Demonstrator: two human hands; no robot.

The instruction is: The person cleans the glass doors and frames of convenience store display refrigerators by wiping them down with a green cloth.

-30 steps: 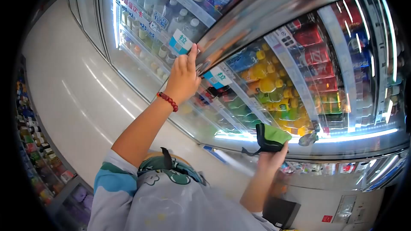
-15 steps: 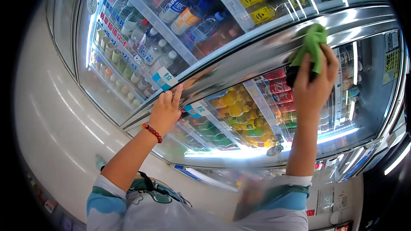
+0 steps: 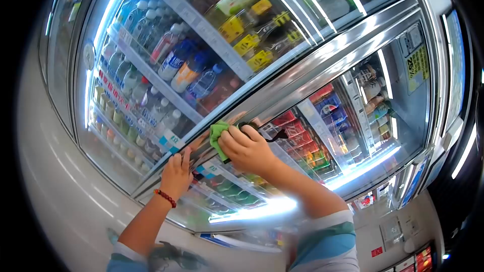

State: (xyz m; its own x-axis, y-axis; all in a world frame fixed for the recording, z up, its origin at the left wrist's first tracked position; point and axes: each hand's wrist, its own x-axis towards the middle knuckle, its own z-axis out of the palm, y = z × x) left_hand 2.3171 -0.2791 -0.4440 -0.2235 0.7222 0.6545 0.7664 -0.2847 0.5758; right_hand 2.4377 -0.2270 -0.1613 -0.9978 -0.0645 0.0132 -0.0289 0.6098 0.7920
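My right hand (image 3: 245, 147) is closed on a green cloth (image 3: 219, 140), pressed to the metal door frame (image 3: 282, 92) of a drinks cooler. A black item with a strap (image 3: 277, 135) shows behind the same hand. To the left, my left hand (image 3: 176, 175), with a red bead bracelet at the wrist, touches the lower part of the frame. Its fingers are extended near a blue-and-white label (image 3: 172, 142), with nothing seen in them. A second such label (image 3: 207, 171) lies just below the cloth, on the other door.
Bottles (image 3: 179, 68) stand on shelves behind the upper glass door. Behind the other door are red drinks (image 3: 297, 138) and a lit strip (image 3: 365, 167). Pale floor (image 3: 55, 156) lies at left, and a red sign (image 3: 376, 252) is at lower right.
My right hand rose from below to the upper frame with the cloth, then moved down and left along it toward my left hand. My left hand stays at the frame.
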